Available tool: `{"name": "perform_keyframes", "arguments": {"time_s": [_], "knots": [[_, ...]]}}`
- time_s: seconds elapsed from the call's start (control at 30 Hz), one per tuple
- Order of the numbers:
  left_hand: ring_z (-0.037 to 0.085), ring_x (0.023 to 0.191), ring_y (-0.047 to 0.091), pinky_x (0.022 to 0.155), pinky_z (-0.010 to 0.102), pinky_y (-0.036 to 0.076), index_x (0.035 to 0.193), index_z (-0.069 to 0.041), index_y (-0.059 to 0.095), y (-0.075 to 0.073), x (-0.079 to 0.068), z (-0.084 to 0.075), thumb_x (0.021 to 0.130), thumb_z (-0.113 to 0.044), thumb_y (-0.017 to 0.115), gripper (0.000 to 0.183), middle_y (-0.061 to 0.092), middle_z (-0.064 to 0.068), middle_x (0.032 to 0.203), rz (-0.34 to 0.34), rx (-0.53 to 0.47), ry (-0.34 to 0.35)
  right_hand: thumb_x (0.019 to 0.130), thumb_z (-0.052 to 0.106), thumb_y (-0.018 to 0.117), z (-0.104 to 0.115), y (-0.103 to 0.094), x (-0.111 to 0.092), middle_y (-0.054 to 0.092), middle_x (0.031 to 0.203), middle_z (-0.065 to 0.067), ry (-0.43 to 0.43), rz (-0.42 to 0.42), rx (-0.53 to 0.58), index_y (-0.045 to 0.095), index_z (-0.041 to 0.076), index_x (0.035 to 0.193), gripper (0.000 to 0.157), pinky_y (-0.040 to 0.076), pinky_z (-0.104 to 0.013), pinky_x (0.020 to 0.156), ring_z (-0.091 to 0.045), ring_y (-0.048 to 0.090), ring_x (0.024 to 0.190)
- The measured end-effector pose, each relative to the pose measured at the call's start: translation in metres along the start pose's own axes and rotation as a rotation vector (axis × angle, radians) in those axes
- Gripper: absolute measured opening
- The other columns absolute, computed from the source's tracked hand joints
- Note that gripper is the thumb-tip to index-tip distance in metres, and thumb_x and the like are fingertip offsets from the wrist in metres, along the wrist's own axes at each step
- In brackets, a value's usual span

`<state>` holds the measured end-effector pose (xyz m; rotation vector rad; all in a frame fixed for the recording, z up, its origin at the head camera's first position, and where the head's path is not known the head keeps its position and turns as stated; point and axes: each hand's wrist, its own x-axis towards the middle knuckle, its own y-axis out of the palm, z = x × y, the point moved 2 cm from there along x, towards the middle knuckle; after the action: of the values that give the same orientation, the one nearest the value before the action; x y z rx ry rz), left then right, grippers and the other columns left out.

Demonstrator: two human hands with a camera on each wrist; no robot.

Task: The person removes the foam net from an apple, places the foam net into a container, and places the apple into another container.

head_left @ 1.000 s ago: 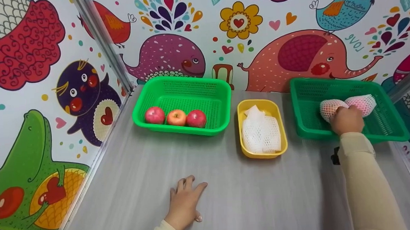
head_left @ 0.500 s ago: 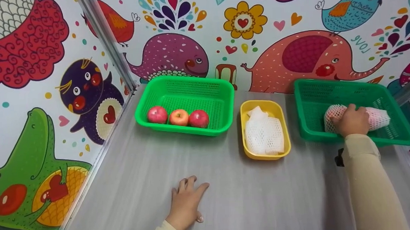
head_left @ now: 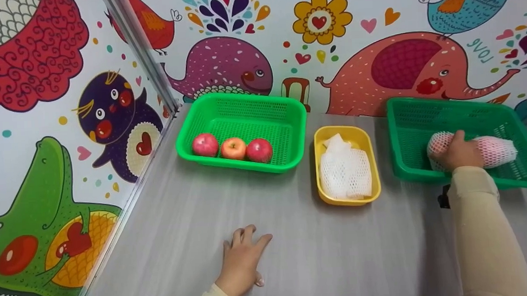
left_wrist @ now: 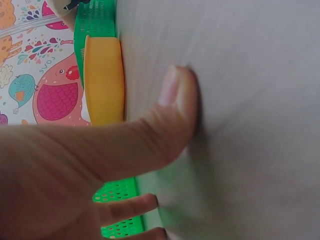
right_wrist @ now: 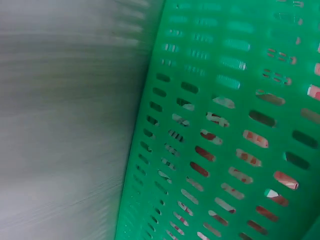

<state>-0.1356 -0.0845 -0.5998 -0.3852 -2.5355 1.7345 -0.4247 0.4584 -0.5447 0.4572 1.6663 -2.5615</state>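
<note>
In the head view my right hand reaches into the dark green basket, thumb and index finger around an apple in a white foam net. A second netted apple lies against the hand's right side, its net end pointing right. The right wrist view shows mainly the slotted basket wall, hiding the fingers. My left hand rests on the grey table with spread, slightly bent fingers and nothing held; its thumb looms large in the left wrist view.
A bright green basket at the back left holds three bare apples. Between the baskets stands a yellow tray with white foam nets inside. Patterned walls border the grey table.
The right netted apple has shifted right and slightly nearer in the dark green basket, and my right hand has moved with it. My left hand stays put. The head view has shifted slightly.
</note>
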Motion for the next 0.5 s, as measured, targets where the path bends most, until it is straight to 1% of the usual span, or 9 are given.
{"name": "perform_keyframes", "arguments": {"time_s": [0.13,0.23,0.33,0.5], "knots": [[0.044,0.130,0.044,0.087,0.077,0.046,0.146,-0.018,0.067,-0.0011,0.0006,-0.0007,0.042,-0.021,0.106,0.111,0.048,0.019,0.144,-0.001,0.004,0.000,0.101,0.046,0.075,-0.0036,-0.0044,0.0009,0.033,0.133,-0.055,0.020,0.028,0.027,-0.004,-0.016,0.160,0.116,0.040,-0.083,0.100,-0.070,0.044,0.116],[0.045,0.130,0.045,0.088,0.078,0.046,0.146,-0.019,0.067,-0.0020,0.0005,-0.0011,0.042,-0.020,0.106,0.111,0.049,0.019,0.144,-0.008,0.011,0.002,0.101,0.049,0.074,-0.0054,-0.0051,0.0026,0.034,0.132,-0.055,0.027,0.030,0.030,-0.006,-0.017,0.160,0.118,0.041,-0.083,0.099,-0.069,0.045,0.114],[0.045,0.130,0.044,0.089,0.080,0.045,0.146,-0.018,0.067,-0.0017,0.0003,-0.0012,0.042,-0.020,0.106,0.111,0.049,0.019,0.145,-0.003,0.009,-0.002,0.100,0.049,0.074,-0.0060,-0.0043,0.0032,0.034,0.132,-0.054,0.020,-0.004,0.021,0.000,-0.017,0.158,0.115,0.041,-0.084,0.098,-0.069,0.045,0.114],[0.046,0.132,0.044,0.091,0.082,0.044,0.147,-0.018,0.066,-0.0003,0.0005,-0.0005,0.043,-0.020,0.106,0.111,0.048,0.019,0.145,0.019,0.004,-0.013,0.099,0.045,0.075,-0.0028,-0.0015,0.0031,0.033,0.135,-0.052,-0.021,-0.106,0.016,0.012,-0.016,0.156,0.105,0.039,-0.085,0.099,-0.069,0.041,0.118]]}}
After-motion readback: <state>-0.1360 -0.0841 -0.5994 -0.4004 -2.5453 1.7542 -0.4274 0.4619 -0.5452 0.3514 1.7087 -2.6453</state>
